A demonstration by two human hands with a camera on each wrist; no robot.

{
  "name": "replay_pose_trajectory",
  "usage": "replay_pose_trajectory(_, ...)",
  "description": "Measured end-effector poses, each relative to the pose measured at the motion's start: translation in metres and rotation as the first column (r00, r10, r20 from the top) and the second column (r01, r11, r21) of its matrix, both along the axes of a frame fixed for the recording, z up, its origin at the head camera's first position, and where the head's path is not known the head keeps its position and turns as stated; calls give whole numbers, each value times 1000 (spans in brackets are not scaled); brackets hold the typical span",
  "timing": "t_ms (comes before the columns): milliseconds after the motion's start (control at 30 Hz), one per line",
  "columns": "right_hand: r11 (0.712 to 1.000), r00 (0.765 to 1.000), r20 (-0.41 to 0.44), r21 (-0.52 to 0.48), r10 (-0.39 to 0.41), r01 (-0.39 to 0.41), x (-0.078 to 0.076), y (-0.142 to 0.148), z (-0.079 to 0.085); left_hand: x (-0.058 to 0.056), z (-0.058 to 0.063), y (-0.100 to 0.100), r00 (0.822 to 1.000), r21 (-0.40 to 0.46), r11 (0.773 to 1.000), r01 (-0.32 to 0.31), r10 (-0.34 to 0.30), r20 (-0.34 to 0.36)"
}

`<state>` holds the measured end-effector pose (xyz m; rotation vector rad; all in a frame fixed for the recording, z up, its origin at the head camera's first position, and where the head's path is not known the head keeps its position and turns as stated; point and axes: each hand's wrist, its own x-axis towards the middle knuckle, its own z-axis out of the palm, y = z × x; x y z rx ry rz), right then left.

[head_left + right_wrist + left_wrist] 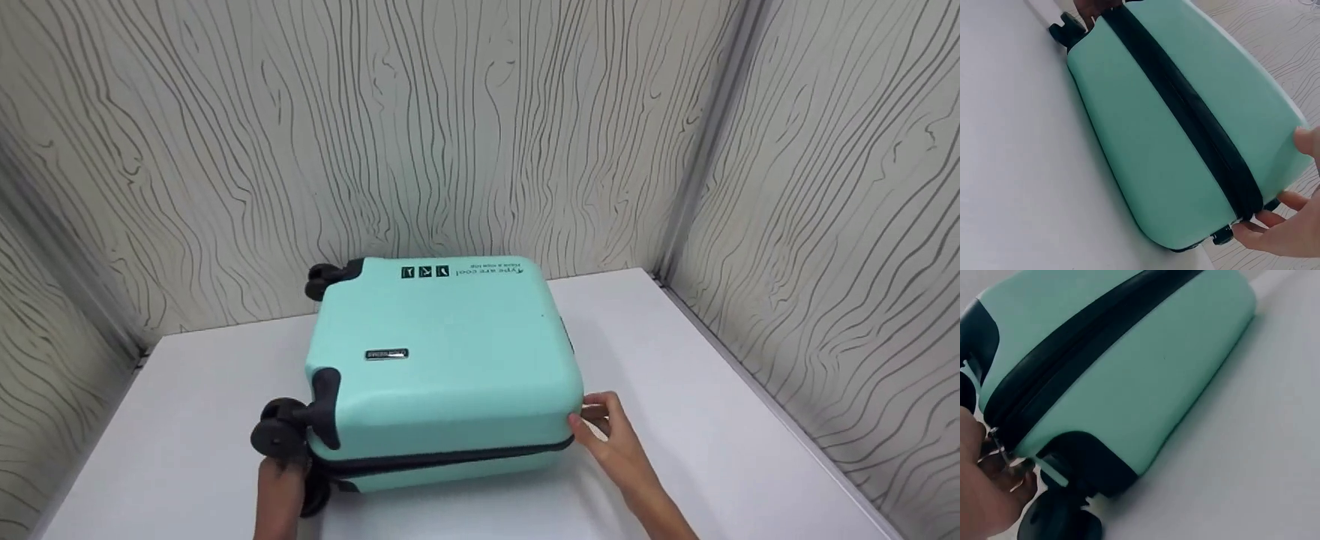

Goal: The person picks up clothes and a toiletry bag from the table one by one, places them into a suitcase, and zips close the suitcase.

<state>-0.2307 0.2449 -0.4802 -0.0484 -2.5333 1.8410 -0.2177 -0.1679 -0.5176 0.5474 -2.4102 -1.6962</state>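
A mint-green hard-shell suitcase [450, 322] lies on its side panel on the white table, its wheels to the left. A dark zipper band [1067, 354] runs around its side. My left hand [988, 484] is at the wheel end, fingers curled at the end of the band between two black wheels [1055, 517]; a small metal piece shows by the fingers. In the head view that hand is mostly hidden behind a wheel [279, 429]. My right hand [611, 439] grips the near right corner, thumb on the upper shell and fingers beneath, beside the band.
The white table [675, 360] extends around the suitcase on both sides. Patterned wall panels [420, 127] stand close behind it and to the left and right. Another wheel [322, 279] sticks out at the far left corner.
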Motion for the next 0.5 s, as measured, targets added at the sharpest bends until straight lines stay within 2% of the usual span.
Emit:
replay_pose_trajectory(133,991,988,-96,64,120,-114,-6,-4,4,13,-2,-2,997,-52,997,63,-65,-33)
replay_pose_trajectory(200,986,977,-151,95,148,-135,-10,-5,5,16,-2,1,993,-96,992,82,-89,-75)
replay_pose_trajectory(367,991,979,-183,114,87,-66,-13,-6,7,15,-3,6,985,-230,973,-3,-37,-169)
replay_pose_trajectory(500,990,971,-223,130,87,-59,-13,-10,9,19,-3,2,981,-296,953,-69,11,-194)
